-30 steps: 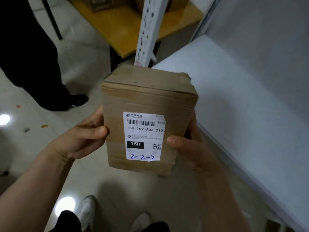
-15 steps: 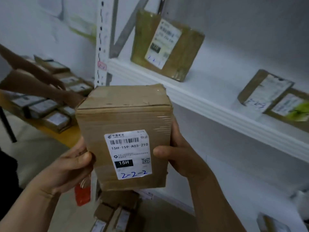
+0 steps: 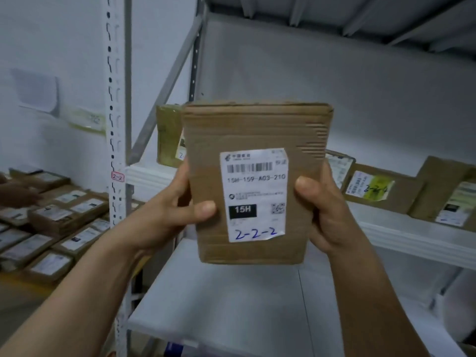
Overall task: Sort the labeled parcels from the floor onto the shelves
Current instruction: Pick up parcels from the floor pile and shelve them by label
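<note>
White shelf post point(image 3: 117, 140) tagged "2-2"; both hands' point(image 3: 167, 215) grip clamps parcel point(image 3: 255, 181) marked "2-2-2".

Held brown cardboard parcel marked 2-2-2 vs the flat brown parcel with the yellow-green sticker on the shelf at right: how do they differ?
The held brown cardboard parcel is gripped upright off the shelf by the left hand and right hand; the flat brown parcel with the yellow-green sticker rests on the white shelf, leaning back. The held one's label reads 2-2-2 in pen; the shelf one's writing looks like 2-2-4. Both are brown cardboard with white shipping labels.
</note>
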